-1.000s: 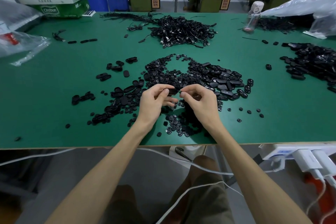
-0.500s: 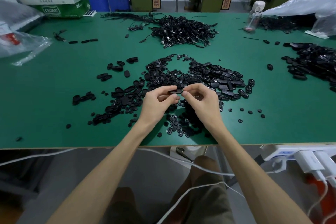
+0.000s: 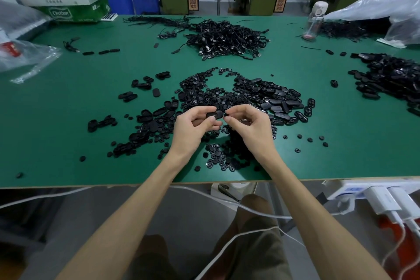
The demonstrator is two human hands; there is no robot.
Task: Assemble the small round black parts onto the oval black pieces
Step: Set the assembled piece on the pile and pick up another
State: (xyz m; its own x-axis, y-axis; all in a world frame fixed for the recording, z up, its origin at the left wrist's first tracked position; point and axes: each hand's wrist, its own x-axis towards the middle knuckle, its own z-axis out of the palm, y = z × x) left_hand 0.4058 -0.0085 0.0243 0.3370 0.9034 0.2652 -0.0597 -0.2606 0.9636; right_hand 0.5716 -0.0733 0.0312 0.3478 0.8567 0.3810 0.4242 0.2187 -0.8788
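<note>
Two hands meet above the worktop (image 3: 68, 134), near its front edge. Our left hand (image 3: 195, 126) pinches an oval piece (image 3: 215, 114) steady so, we think, our right hand (image 3: 248, 125), pinching a small round part (image 3: 226, 115), can push it on.

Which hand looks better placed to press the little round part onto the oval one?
Right hand: it appears to pinch a small round part right beside the oval piece, which the left hand holds.
</note>
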